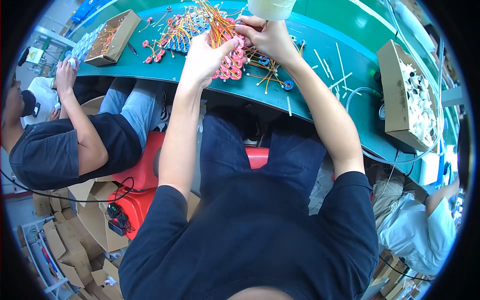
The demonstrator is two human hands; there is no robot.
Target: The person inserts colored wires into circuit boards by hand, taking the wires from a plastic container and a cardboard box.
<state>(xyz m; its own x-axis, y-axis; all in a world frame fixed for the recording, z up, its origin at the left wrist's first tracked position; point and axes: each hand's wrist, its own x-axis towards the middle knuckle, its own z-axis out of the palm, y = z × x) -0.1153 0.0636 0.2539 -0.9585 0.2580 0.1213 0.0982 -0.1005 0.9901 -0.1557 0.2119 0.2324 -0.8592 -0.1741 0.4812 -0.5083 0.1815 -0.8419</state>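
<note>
Above the green bench, my left hand (207, 57) is closed round a sheet of small red round parts (231, 65) with a thick bunch of orange and yellow wires (217, 27) rising from it. Close beside that bunch, my right hand (270, 39) is pinched, its fingertips at the wires; what lies between them is too small to make out. Behind my left hand lies a pile of red and blue round parts with wires (175, 35). More blue wired parts (262, 60) are spread below my right hand.
Thin white sticks (340, 80) lie on the bench (315, 42) to the right. A cardboard box of white pieces (397, 95) stands beyond, near a clear hose (372, 155). At left are a box with wired parts (120, 40) and a seated co-worker (65, 145). A pale container (272, 7) hangs overhead.
</note>
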